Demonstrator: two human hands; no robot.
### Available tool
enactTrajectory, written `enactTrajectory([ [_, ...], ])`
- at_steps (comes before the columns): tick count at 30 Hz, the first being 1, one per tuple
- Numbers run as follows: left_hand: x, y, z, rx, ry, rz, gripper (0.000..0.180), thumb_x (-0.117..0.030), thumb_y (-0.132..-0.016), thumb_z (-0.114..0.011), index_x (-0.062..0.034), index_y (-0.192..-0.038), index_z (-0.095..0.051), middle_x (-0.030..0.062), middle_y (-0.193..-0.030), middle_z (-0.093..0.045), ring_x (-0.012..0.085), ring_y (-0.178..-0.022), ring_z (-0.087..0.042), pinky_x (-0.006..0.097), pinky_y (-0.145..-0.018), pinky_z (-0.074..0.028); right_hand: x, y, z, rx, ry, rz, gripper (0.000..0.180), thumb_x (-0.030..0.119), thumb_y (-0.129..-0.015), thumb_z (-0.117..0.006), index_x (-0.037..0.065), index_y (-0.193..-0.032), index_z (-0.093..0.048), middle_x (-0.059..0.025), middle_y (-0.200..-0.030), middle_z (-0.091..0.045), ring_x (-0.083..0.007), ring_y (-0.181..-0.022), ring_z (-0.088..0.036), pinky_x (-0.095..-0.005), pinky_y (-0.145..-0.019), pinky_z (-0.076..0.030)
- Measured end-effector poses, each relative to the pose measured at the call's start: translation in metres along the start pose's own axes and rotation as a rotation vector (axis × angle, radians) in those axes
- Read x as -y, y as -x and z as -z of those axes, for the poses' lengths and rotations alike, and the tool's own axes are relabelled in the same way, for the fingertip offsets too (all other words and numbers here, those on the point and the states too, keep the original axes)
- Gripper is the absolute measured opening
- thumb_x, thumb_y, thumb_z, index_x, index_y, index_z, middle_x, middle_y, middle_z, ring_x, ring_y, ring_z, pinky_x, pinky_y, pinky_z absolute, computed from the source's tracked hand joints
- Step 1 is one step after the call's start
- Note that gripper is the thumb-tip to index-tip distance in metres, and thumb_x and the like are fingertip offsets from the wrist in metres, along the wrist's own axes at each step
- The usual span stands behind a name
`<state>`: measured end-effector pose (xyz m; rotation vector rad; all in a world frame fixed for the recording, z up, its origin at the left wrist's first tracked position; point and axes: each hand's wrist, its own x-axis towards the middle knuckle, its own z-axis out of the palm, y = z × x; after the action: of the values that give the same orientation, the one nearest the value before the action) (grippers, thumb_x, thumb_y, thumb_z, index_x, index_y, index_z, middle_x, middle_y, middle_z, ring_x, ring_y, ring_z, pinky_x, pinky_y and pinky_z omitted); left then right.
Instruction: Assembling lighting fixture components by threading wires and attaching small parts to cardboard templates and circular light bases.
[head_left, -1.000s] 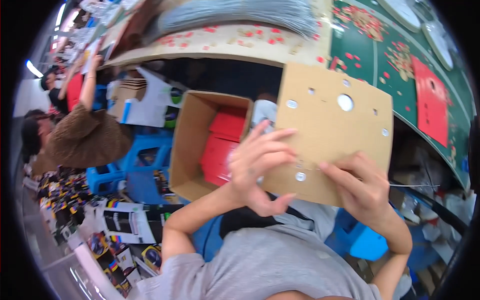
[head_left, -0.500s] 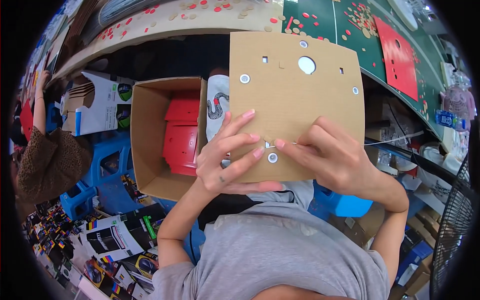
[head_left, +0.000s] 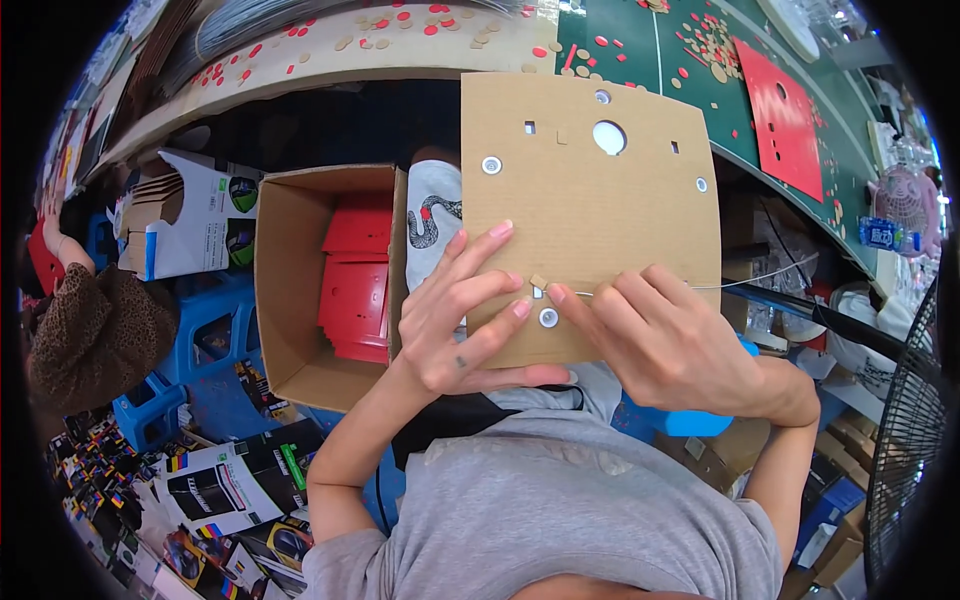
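Observation:
A brown cardboard sheet lies over my lap, with a large round hole, small rectangular slots and several pale round eyelets. My left hand rests on its near left part, fingers spread, thumb along the near edge. My right hand pinches a thin pale wire, which trails out to the right. The right fingertips are close to a small slot above the near eyelet. A little cardboard flap stands askew at that slot. The wire's inner end is hidden by my fingers.
An open carton with red sheets stands left. Red and tan cutouts dot the green tabletop, where another red sheet lies. A black fan is at right. Another person's arm shows far left, near blue stools.
The wire has shifted slightly right in my right hand, and its pale tip no longer shows by my left fingertips. The little flap at the slot now sits turned and more visible.

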<state>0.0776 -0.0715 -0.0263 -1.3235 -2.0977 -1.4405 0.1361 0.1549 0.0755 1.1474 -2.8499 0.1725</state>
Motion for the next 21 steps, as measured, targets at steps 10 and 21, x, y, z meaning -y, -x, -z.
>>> enactTrajectory([
  [10, 0.000, -0.001, -0.005, -0.009, 0.004, -0.001, 0.071, -0.052, -0.062, -0.094, -0.0106, -0.112, -0.068, 0.0137, -0.110, -0.063, 0.0525, -0.119, -0.063, 0.067, -0.110, -0.041, -0.013, 0.006, -0.014, -0.153, -0.130, -0.005, 0.055, 0.010, -0.064, -0.068, -0.009, -0.116, -0.068, -0.0102, -0.090, -0.054, -0.0214, -0.077, -0.059, -0.0325, -0.061, -0.049],
  [21, 0.008, -0.011, -0.004, -0.059, 0.007, -0.061, 0.077, -0.051, -0.059, -0.097, -0.0095, -0.111, -0.060, 0.0162, -0.120, -0.057, 0.0479, -0.119, -0.064, 0.059, -0.107, -0.049, -0.022, -0.007, -0.015, -0.252, -0.162, 0.043, 0.052, 0.006, -0.062, -0.068, -0.006, -0.113, -0.070, -0.0118, -0.093, -0.059, -0.0246, -0.079, -0.063, -0.0332, -0.062, -0.055],
])
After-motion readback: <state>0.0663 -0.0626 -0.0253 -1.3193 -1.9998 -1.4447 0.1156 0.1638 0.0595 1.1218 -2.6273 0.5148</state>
